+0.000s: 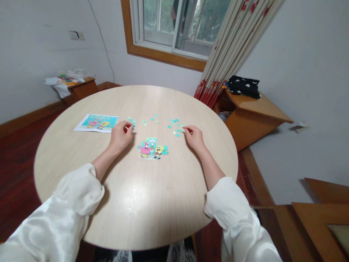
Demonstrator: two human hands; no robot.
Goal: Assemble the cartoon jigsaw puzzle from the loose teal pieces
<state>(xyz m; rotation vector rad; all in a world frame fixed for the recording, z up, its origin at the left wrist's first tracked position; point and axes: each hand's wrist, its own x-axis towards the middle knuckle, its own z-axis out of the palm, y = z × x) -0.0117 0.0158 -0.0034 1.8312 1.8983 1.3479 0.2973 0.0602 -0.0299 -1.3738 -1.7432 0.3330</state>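
A partly joined jigsaw puzzle (151, 148) lies in the middle of the table, showing a pink starfish, a pale figure and a yellow sponge character. Up and to its left, my left hand (121, 136) is closed, a small teal puzzle piece at its fingertips, beside several loose pieces (132, 120). My right hand (194, 137) pinches with thumb and forefinger at the edge of the right-hand group of loose pieces (174, 122). What looks like a puzzle piece is at those fingertips, partly hidden. More loose pieces (145, 123) lie between the hands.
A printed reference picture (96, 123) lies flat at the left on the round wooden table (147, 203). Behind stand a low cabinet with papers (81, 89) at left and a wooden cabinet (259, 109) with black cloth (243, 86) at right. A curtain (231, 43) hangs by the window.
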